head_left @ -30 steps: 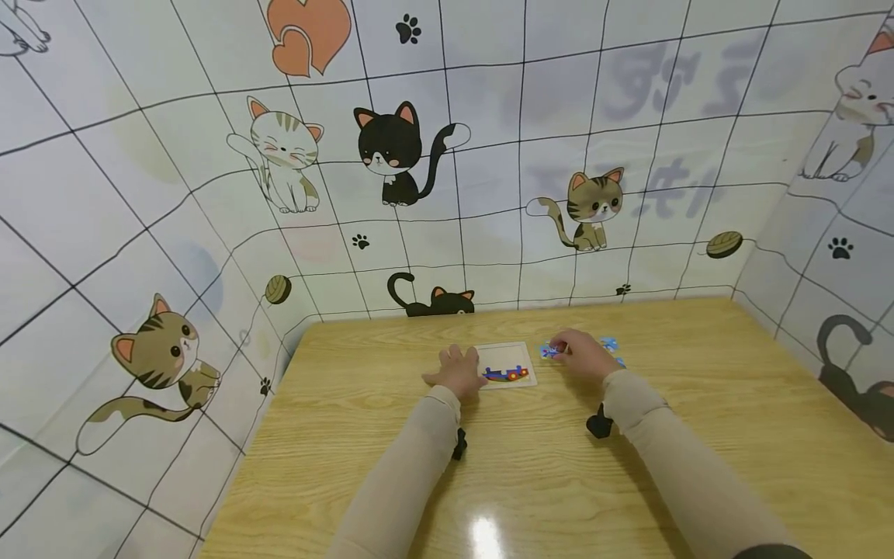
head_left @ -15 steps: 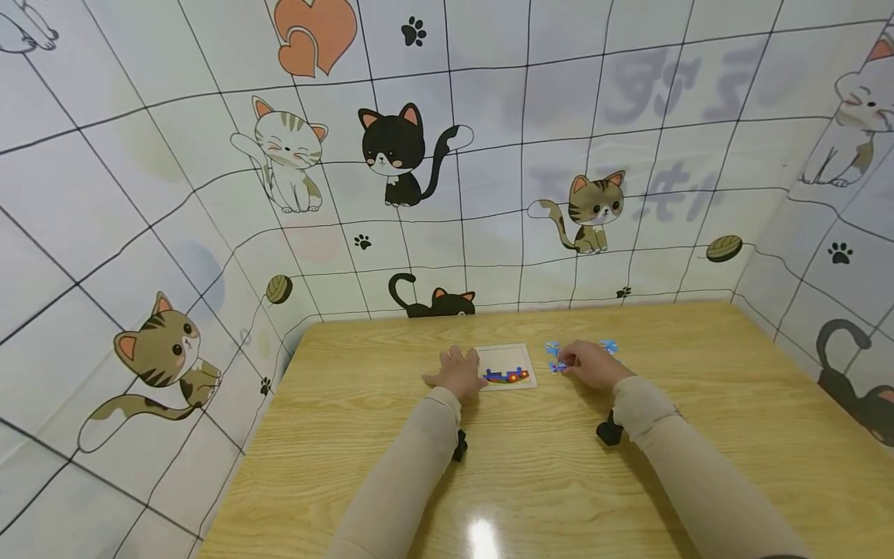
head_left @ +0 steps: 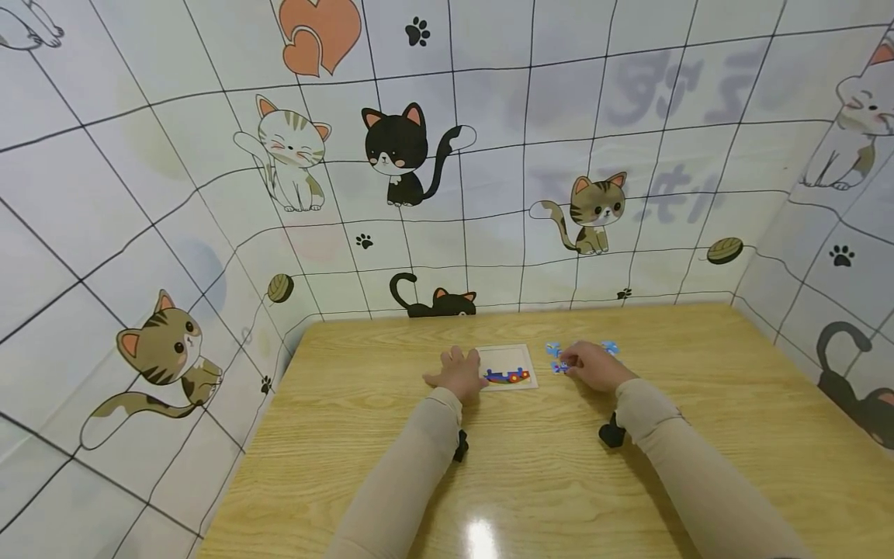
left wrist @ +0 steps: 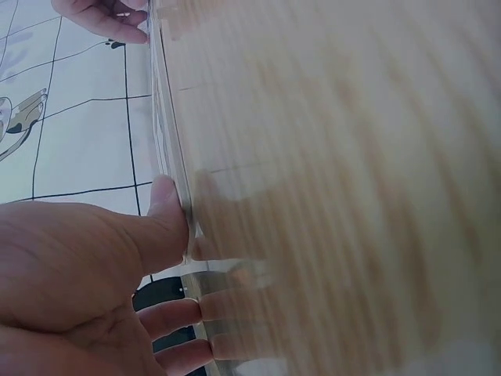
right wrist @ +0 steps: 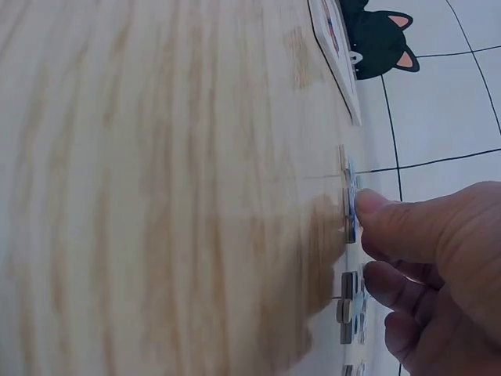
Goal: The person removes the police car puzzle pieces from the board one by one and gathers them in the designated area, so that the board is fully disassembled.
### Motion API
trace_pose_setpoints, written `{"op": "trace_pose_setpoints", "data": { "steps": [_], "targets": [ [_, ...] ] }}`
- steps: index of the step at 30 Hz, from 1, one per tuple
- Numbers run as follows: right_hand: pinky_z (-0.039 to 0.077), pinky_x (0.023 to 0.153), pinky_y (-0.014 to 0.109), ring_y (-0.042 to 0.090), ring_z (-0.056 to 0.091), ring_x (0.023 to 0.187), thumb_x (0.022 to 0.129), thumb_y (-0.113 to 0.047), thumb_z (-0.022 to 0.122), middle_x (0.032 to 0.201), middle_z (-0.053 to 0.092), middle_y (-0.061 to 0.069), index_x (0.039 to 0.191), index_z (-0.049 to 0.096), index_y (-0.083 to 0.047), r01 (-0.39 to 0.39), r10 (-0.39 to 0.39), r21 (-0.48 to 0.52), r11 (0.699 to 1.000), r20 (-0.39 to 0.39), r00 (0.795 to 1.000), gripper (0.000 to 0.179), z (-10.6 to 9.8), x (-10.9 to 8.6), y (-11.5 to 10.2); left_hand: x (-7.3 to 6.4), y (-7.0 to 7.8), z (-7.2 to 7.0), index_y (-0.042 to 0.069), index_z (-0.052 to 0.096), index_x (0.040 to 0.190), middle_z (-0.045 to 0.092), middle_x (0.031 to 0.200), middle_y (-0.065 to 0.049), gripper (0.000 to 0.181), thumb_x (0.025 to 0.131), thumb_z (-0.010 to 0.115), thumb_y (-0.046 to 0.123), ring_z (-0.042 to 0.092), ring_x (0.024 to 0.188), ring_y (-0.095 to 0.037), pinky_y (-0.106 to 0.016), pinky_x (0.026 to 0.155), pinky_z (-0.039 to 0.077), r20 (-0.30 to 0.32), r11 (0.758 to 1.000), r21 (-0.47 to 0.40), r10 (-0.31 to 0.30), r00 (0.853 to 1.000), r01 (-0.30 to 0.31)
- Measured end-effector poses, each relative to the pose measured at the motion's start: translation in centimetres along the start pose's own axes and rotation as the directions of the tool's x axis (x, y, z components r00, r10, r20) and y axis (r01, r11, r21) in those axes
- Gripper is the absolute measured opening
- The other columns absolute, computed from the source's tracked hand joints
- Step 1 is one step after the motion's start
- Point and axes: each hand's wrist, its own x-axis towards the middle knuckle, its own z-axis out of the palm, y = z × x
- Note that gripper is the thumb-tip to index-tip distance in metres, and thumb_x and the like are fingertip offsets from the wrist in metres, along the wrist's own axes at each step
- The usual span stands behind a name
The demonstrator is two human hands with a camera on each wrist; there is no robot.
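Observation:
A pale puzzle board (head_left: 506, 359) lies near the back of the table, with colourful joined pieces (head_left: 508, 377) along its front side. My left hand (head_left: 457, 376) rests at the board's left edge, its fingers spread; the left wrist view shows thumb and fingertips against the edge. To the right of the board, my right hand (head_left: 595, 365) pinches a blue-purple puzzle piece (head_left: 560, 366) at the tabletop. From the right wrist view, the thumb (right wrist: 373, 205) is on that blue piece (right wrist: 350, 211), and the fingers curl in behind it.
Another blue piece (head_left: 552, 348) lies just behind the pinched one. More blue pieces (head_left: 610, 347) are beyond my right hand, partly covered by it. A wall cloth (head_left: 489, 256) with printed cats rises directly behind the wooden table (head_left: 531, 466).
My right hand has shifted slightly right and nearer to me, from the back blue piece to the one in front of it. My left hand stays at the board.

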Motion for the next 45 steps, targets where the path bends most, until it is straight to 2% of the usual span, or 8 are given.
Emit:
{"op": "trace_pose_setpoints", "data": {
  "steps": [6, 15, 21, 28, 40, 45],
  "targets": [
    [0.052, 0.077, 0.042, 0.021, 0.059, 0.085, 0.098, -0.001, 0.065, 0.1, 0.062, 0.01, 0.123, 0.066, 0.007, 0.028, -0.028, -0.005, 1.0, -0.008, 1.0, 0.027, 0.4, 0.7, -0.6, -0.3, 0.0, -0.1, 0.022, 0.048, 0.148, 0.035, 0.146, -0.014, 0.055, 0.099, 0.066, 0.039, 0.026, 0.141, -0.039, -0.084, 0.098, 0.025, -0.005, 1.0, 0.008, 0.003, 1.0, -0.003],
    [0.053, 0.082, 0.042, 0.023, 0.061, 0.093, 0.097, -0.006, 0.068, 0.107, 0.065, 0.01, 0.125, 0.066, 0.006, 0.074, -0.081, 0.093, 0.993, 0.069, 0.994, 0.031, 2.6, 2.1, -3.6, 0.6, -0.4, 0.7, 0.021, 0.053, 0.14, 0.038, 0.142, -0.013, 0.048, 0.097, 0.068, 0.038, 0.029, 0.138, -0.039, -0.085, 0.097, 0.024, -0.01, 1.0, -0.006, -0.006, 1.0, 0.005],
    [0.053, 0.08, 0.039, 0.019, 0.059, 0.091, 0.094, -0.01, 0.073, 0.104, 0.063, 0.007, 0.119, 0.07, 0.001, 0.075, -0.077, 0.033, 0.997, 0.095, 0.992, 0.027, 3.3, 2.7, -4.6, 0.6, -0.5, 0.6, 0.021, 0.049, 0.147, 0.037, 0.143, -0.014, 0.056, 0.098, 0.068, 0.039, 0.029, 0.138, -0.038, -0.085, 0.097, 0.024, 0.001, 1.0, -0.006, -0.006, 1.0, 0.006],
    [0.052, 0.08, 0.041, 0.022, 0.058, 0.09, 0.093, -0.008, 0.074, 0.099, 0.062, 0.007, 0.11, 0.069, 0.0, 0.112, -0.109, -0.023, 0.993, 0.091, 0.99, 0.019, 3.3, 2.8, -5.1, 0.5, -0.5, 0.4, 0.021, 0.048, 0.148, 0.038, 0.141, -0.014, 0.057, 0.098, 0.068, 0.038, 0.03, 0.137, -0.039, -0.084, 0.097, 0.024, 0.007, 1.0, -0.014, -0.008, 1.0, 0.008],
    [0.051, 0.082, 0.042, 0.021, 0.059, 0.091, 0.094, -0.006, 0.073, 0.1, 0.063, 0.007, 0.111, 0.066, 0.001, 0.044, -0.049, 0.051, 0.998, 0.109, 0.993, 0.02, 2.7, 2.6, -5.7, 0.7, -0.4, 0.5, 0.023, 0.048, 0.147, 0.037, 0.144, -0.014, 0.053, 0.099, 0.066, 0.04, 0.029, 0.139, -0.039, -0.085, 0.095, 0.026, -0.005, 1.0, 0.013, 0.01, 1.0, -0.01],
    [0.052, 0.082, 0.041, 0.02, 0.06, 0.09, 0.095, -0.006, 0.072, 0.1, 0.065, 0.007, 0.111, 0.067, 0.003, 0.037, -0.044, 0.059, 0.998, 0.13, 0.991, 0.019, 2.8, 2.6, -5.5, 0.4, -0.2, 0.3, 0.023, 0.047, 0.148, 0.035, 0.146, -0.014, 0.054, 0.1, 0.065, 0.039, 0.027, 0.141, -0.039, -0.085, 0.096, 0.025, 0.009, 1.0, 0.01, 0.011, 1.0, -0.011]
  ]
}}
